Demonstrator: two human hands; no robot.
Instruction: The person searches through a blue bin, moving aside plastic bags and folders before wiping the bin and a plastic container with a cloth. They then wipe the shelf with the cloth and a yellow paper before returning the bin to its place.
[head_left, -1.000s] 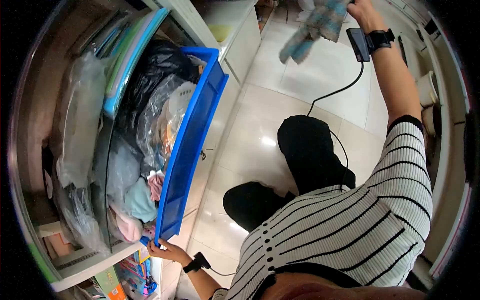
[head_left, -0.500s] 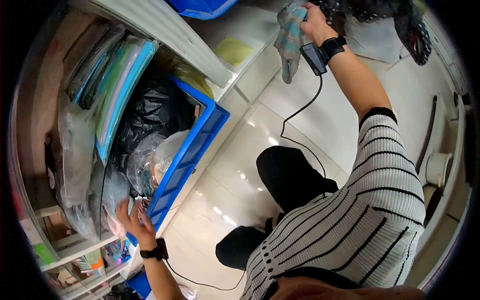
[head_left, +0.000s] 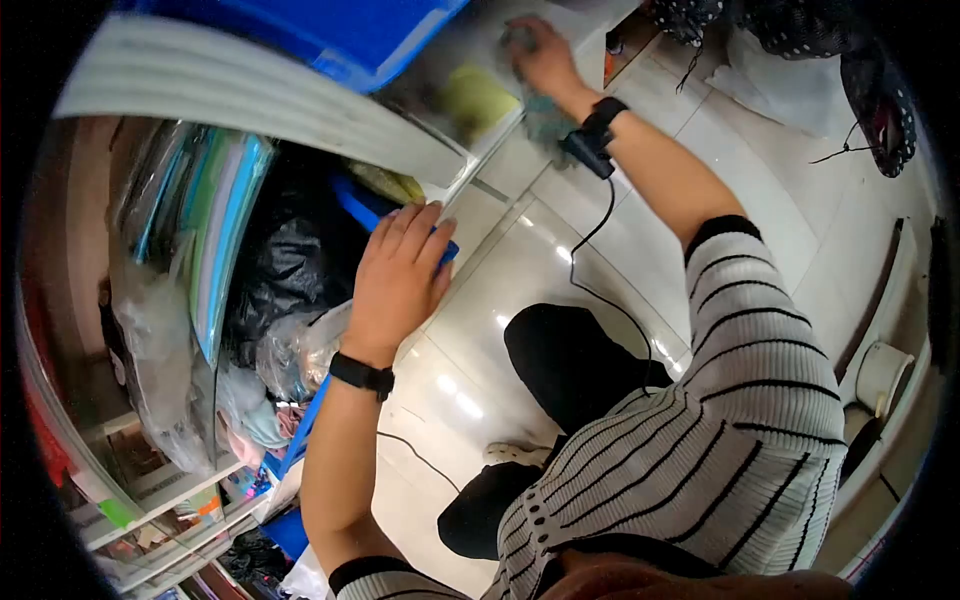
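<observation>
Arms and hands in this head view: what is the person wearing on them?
Both hands, left hand and right hand, are bare. Each wrist carries a black strap; the right one holds a small black box trailing a thin black cable. The sleeves are white with black stripes and black cuffs.

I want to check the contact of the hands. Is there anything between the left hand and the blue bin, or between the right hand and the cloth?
Nothing visible. The left hand lies flat on the blue bin at its front corner. The right hand presses directly on the cloth on the white shelf top.
</observation>
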